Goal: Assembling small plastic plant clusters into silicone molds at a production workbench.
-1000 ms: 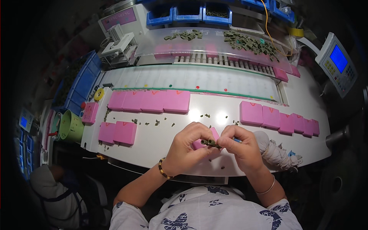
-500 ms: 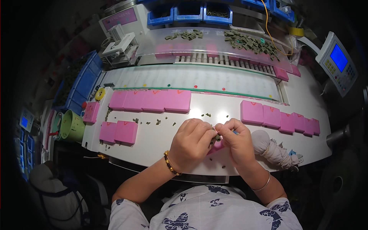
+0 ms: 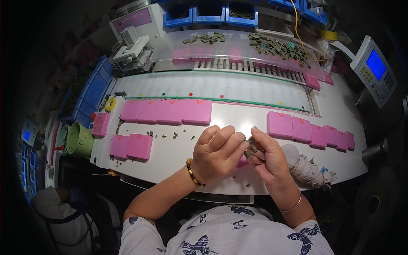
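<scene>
Both hands are close together over the front middle of the white table. My left hand [image 3: 217, 155] is closed, its fingers curled with the tips turned toward the right hand; whatever they pinch is hidden. In my right hand [image 3: 270, 158], several small dark green pieces [image 3: 251, 147] lie against the fingers, with the thumb raised alongside. Below and between the hands, part of a pink block [image 3: 241, 162] shows, mostly covered by them. A few green crumbs [image 3: 247, 185] are scattered on the table near it.
Pink blocks stand in rows at left [image 3: 172, 111] and right [image 3: 280, 124]. Beside my right wrist lies a wrapped cloth bundle [image 3: 312, 170]. Beyond runs a white conveyor belt [image 3: 170, 87], under a clear shelf [image 3: 238, 44] bearing green pieces. A keypad screen [image 3: 375, 66] stands at right.
My hands have come slightly apart. The right thumb has lifted, uncovering the green pieces, and the left fingers have curled in. Coloured dots on the belt have shifted left.
</scene>
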Action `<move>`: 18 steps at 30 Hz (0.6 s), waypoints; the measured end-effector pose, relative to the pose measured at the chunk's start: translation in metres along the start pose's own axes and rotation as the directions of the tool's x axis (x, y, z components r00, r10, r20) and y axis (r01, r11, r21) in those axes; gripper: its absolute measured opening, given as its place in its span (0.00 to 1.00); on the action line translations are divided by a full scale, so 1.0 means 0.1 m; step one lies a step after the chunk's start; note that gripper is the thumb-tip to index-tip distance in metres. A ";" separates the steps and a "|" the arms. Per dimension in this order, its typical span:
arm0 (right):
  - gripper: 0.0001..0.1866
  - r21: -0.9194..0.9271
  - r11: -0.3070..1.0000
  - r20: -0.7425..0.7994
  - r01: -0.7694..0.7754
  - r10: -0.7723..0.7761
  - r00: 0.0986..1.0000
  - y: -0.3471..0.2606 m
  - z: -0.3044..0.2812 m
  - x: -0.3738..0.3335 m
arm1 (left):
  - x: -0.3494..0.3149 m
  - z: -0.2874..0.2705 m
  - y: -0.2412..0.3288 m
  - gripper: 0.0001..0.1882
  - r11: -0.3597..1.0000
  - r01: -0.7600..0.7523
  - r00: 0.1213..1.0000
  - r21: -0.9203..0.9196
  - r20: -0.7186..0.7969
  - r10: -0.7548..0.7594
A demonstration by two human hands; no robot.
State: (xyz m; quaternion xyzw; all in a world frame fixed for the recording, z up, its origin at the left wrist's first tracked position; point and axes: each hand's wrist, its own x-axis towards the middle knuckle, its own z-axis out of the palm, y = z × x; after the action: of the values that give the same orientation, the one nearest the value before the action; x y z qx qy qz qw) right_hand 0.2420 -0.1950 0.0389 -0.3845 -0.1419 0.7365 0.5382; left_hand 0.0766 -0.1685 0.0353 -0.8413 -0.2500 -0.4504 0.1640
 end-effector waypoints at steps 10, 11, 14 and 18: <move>0.08 -0.557 0.708 0.063 0.433 -0.484 0.873 -0.22 -0.11 -0.03 | -0.14 -0.06 -0.18 0.10 0.992 -0.098 0.985 0.082 -0.131 0.108; 0.08 -0.589 0.713 0.138 0.380 -0.375 0.917 -0.25 -0.19 -0.05 | -0.15 -0.06 -0.17 0.10 0.992 -0.097 0.986 0.085 -0.131 0.107; 0.07 -0.659 0.702 0.209 0.270 -0.175 0.962 -0.22 -0.07 -0.11 | -0.19 -0.05 -0.16 0.09 0.984 -0.134 0.977 0.116 -0.150 0.151; 0.09 -0.683 0.648 0.280 0.336 -0.193 0.940 -0.17 -0.06 -0.15 | -0.21 -0.07 -0.15 0.09 0.984 -0.136 0.979 0.118 -0.139 0.152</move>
State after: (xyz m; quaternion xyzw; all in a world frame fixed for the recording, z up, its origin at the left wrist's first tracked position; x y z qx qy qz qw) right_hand 0.2602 -0.2033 0.0515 -0.4709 -0.5229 0.5657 0.4300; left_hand 0.0531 -0.1653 0.0224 -0.8114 -0.1995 -0.4843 0.2593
